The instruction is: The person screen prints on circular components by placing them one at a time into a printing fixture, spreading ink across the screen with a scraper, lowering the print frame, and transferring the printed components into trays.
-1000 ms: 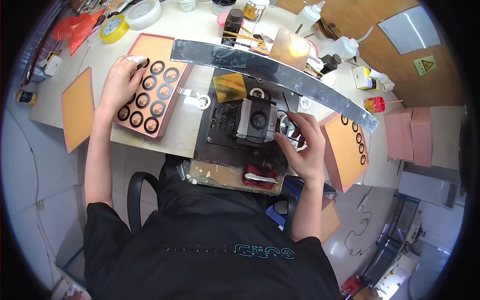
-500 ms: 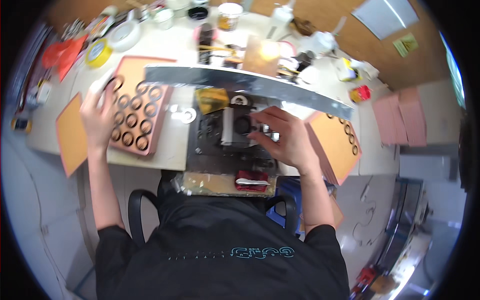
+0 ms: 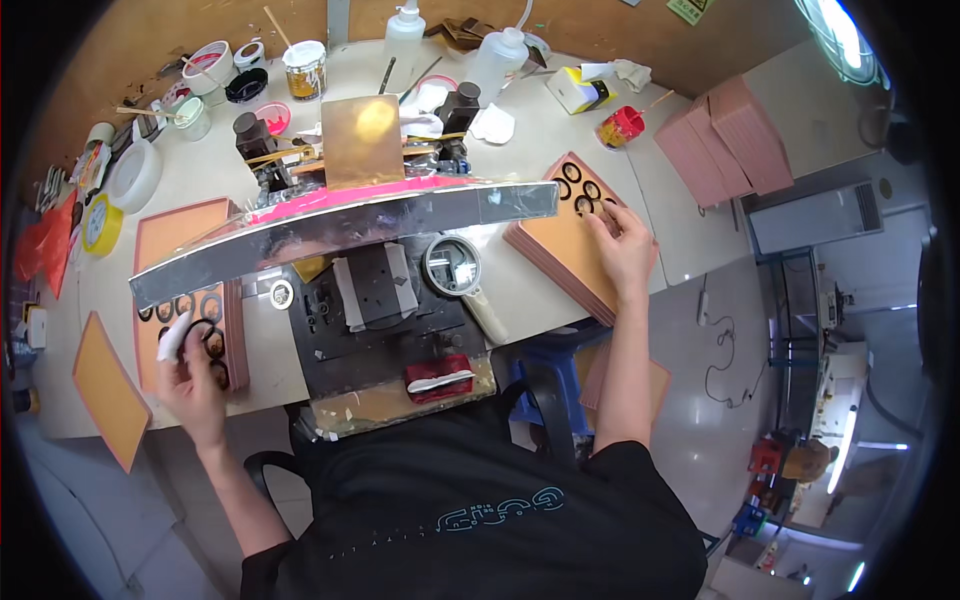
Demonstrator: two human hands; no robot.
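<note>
My left hand (image 3: pixel 195 392) pinches a black ring (image 3: pixel 200 330) between thumb and fingers; a white cover sits on one fingertip. It hovers over the left tray (image 3: pixel 146 350), where several similar rings (image 3: pixel 162 312) lie. Over the right tray (image 3: pixel 560 232), my right hand (image 3: pixel 628 252) has its thumb and fingertips closed around a black ring (image 3: pixel 607 205). More black rings (image 3: pixel 571 171) lie at that tray's far end. Between the hands stands a dark press-like fixture (image 3: pixel 376 285) with white strips on its block and no ring showing on it.
A long grey bar (image 3: pixel 345 228) spans the fixture and partly covers the left tray. A magnifying glass (image 3: pixel 452 265) lies right of the fixture, with a red pad (image 3: pixel 440 378) in front. Pots (image 3: pixel 305 72) and squeeze bottles (image 3: pixel 404 40) line the back; pink trays (image 3: pixel 725 140) stack at right.
My right hand has moved from the fixture to the right tray, and the black ring is gone from the fixture. My left hand has pulled nearer with its ring. The view has shifted too.
</note>
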